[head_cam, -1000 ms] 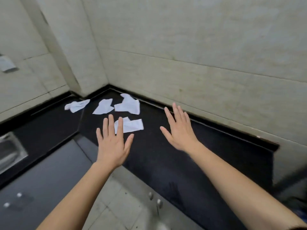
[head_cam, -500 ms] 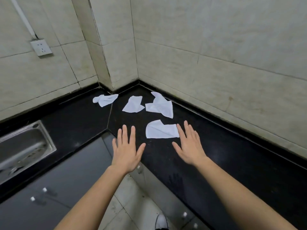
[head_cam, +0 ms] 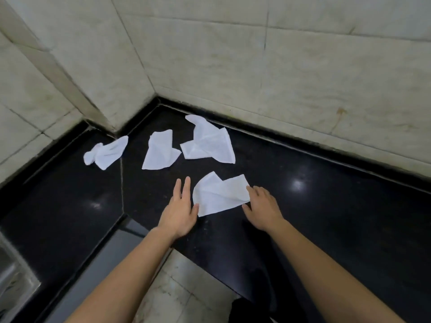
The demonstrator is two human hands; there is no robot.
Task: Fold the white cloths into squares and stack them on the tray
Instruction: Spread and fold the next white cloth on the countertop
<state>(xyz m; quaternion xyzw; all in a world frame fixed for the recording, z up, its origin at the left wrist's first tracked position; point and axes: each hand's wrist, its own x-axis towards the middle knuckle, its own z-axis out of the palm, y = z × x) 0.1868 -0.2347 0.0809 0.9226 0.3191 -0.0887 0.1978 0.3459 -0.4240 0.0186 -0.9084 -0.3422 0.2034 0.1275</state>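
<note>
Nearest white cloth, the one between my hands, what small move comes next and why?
Probably pinch its side edges and pull it flat: the nearest cloth lies creased and unevenly doubled on the black counter, the left hand and right hand open at either side.

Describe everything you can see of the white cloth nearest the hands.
The nearest cloth is thin, white and creased, lying roughly flat on the black counter, with a rounded flap doubled over at its far left. It is not yet a neat square. The right hand reaches its right edge with its fingertips; the left hand lies flat beside its left edge, thumb almost at it.
</note>
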